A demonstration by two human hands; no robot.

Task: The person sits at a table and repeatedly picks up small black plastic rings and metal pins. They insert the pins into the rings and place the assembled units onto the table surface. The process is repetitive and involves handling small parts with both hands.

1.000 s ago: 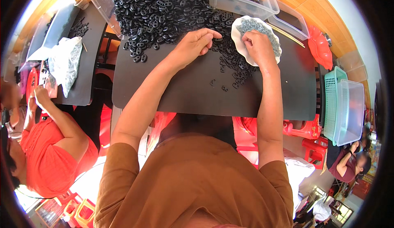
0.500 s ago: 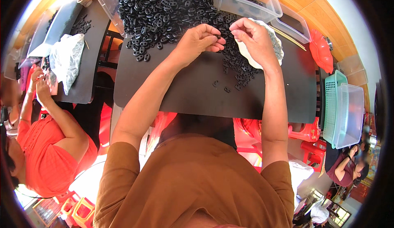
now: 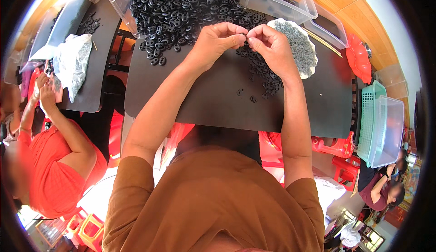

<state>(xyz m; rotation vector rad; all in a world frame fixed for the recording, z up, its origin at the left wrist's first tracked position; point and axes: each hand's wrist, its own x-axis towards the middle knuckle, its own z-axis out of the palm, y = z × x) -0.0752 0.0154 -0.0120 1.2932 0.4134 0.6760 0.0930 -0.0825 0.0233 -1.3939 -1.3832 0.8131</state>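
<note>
I'm watching from afar: the left hand (image 3: 221, 38) is barely parted, thumb and forefinger pinching a small dark piece (image 3: 245, 42) above the table (image 3: 209, 93). Fingers cover most of it, so I can't read its long axis or where it points. The right hand (image 3: 268, 42) meets it tip to tip, thumb and forefinger nearly closed; whether they grip too, I can't tell. The scalloped white dish (image 3: 308, 75) sits just beside that hand.

Brown top (image 3: 213, 197), short loose sleeves (image 3: 129, 179), bare forearms (image 3: 161, 108).
</note>
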